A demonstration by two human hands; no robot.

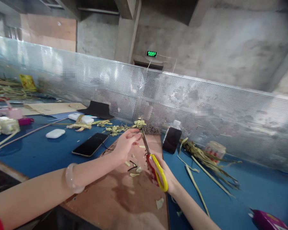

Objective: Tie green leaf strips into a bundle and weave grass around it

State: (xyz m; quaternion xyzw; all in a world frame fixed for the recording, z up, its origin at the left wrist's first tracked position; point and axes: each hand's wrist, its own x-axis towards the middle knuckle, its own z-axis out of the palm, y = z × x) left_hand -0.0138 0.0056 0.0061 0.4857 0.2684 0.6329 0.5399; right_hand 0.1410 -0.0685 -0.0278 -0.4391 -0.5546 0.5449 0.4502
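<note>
My right hand (pixel 156 169) is wrapped round the handles of a pair of scissors (pixel 161 174), yellow and red, with metal blades pointing up and away. The blades reach a small pale yellow-green piece made of leaf strips (pixel 139 123). My left hand (pixel 128 142) pinches this piece from below, beside the blade tips. Whether the blades touch it, I cannot tell. Beneath both hands lies a brown board (pixel 124 198) with pale leaf scraps (pixel 134 174) and short dark bits scattered over it.
On the blue table (pixel 254 191), a phone (pixel 90 144) and a white case (pixel 55 133) lie left. To the right are a dark phone (pixel 172 140) against a bottle, a bundle of dried leaves (pixel 206 158) and a clear jar (pixel 215 150). A perforated metal screen (pixel 170 92) stands behind.
</note>
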